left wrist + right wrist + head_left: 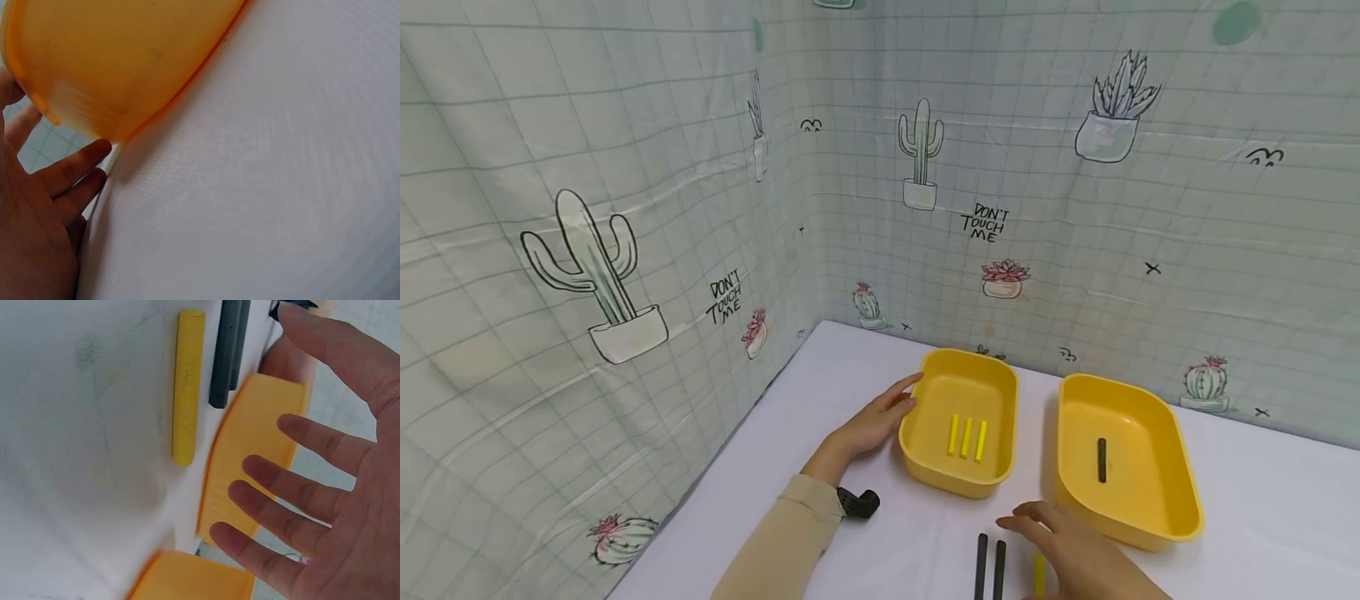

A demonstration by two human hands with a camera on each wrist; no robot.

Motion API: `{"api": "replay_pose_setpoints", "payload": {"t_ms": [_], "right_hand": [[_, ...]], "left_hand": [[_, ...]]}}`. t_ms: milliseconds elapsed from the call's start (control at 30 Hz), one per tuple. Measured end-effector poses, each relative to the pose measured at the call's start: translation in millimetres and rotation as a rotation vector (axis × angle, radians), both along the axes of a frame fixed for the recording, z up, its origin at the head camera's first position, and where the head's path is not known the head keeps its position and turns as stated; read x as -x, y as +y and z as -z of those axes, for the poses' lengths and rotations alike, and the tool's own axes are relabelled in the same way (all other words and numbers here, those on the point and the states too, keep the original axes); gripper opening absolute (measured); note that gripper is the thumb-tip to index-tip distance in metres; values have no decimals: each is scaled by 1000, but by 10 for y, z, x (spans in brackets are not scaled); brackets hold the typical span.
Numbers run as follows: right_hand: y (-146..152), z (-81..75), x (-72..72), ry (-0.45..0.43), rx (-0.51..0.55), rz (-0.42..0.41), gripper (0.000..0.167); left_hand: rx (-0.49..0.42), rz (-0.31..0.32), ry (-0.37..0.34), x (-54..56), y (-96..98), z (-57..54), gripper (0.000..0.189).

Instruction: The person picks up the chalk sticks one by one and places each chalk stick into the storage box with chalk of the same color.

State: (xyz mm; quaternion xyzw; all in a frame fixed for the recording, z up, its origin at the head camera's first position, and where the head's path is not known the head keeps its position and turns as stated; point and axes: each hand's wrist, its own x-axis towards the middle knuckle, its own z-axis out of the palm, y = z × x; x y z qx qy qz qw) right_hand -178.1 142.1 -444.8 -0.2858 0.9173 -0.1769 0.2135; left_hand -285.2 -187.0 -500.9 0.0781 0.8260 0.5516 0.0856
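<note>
My left hand [880, 419] rests against the left side of a yellow tray [917, 460], fingers fairly straight near its rim; in the left wrist view its fingertips lie by the tray's corner. Three short yellow crayon-like sticks [966, 437] lie side by side in that tray. My right hand [1075, 550] hovers low in front of the trays with spread fingers, holding nothing. Below it, a yellow stick [188, 387] lies on the white table, partly hidden by the hand in the head view. Two black sticks [990, 567] lie just to its left.
A second yellow tray [1187, 500] stands to the right, with one black stick [1102, 460] in it. White cloth [805, 383] covers the table. Grid-patterned curtains [1045, 250] hang at the back and left. A black device [859, 503] sits at my left wrist.
</note>
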Motion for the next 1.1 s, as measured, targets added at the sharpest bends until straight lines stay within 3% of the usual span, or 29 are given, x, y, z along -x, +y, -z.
{"api": "replay_pose_setpoints", "payload": {"t_ms": [233,467,967,1100], "right_hand": [[-4,66,-15,62,-47,-61,91],[-9,81,-29,42,-65,-24,98],[-32,105,-42,74,-58,-82,92],[-43,44,-36,61,-77,-57,93]], "left_hand": [[2,5,3,25,0,5,46],[9,11,9,57,-6,3,47],[-6,1,4,29,-13,36,48],[6,18,7,72,-35,-21,48]]}}
